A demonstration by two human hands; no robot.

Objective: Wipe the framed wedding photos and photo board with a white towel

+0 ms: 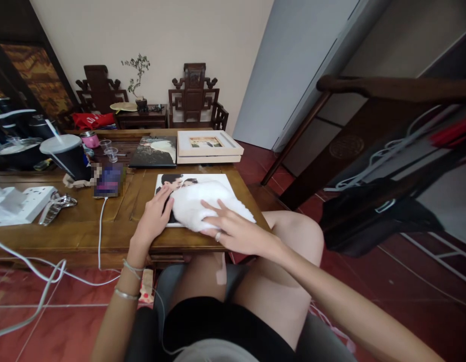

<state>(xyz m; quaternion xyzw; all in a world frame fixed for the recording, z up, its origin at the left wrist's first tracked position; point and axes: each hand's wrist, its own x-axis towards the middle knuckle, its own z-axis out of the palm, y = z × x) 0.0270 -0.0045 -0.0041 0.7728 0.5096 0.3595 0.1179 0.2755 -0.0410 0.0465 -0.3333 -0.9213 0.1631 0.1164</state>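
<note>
A photo panel [217, 178] showing two people lies flat near the front right corner of the wooden table. Over much of its surface spreads a white fluffy cloth [202, 196]. My right hand [228, 227], with a ring on one finger, presses on the cloth with its fingers spread. At the panel's left edge rests my left hand [155, 213], fingers stretched out and lying against the panel. The panel's lower right part is hidden under the cloth and my right hand.
Behind the panel lie a dark photo album [153, 152] and a cream framed box [210, 147]. To the left are a phone [107, 182] on a white cable, a lidded black cup [72, 158] and a white power strip [29, 203]. A wooden chair [311, 146] stands right.
</note>
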